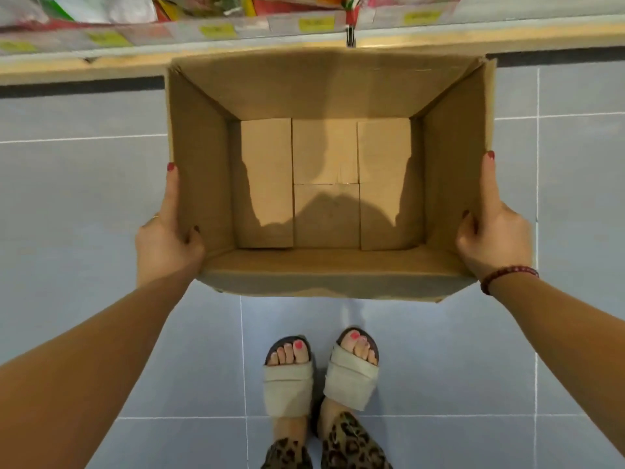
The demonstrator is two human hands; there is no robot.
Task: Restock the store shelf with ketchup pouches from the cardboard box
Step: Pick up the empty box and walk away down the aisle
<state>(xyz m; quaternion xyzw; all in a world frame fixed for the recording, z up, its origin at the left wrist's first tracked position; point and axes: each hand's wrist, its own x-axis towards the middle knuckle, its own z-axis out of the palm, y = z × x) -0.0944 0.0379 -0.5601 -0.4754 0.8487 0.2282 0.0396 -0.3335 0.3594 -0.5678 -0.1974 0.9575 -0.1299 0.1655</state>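
Box (324,184) is held at frame centre, above the tiled floor (67,198), its open top turned to the camera. No pouch is seen inside; only the bare bottom flaps are shown. The left hand (169,245) is clamped on the left wall, the right hand (493,238) on the right wall, thumbs inside the rim, fingers laid outside. Restocking is judged complete; removal of the box is judged to be called for next. Plain brown corrugated card, matte and rectangular, is presented. Glossy packets, blurred, are seen on the shelf (304,45) along the top edge
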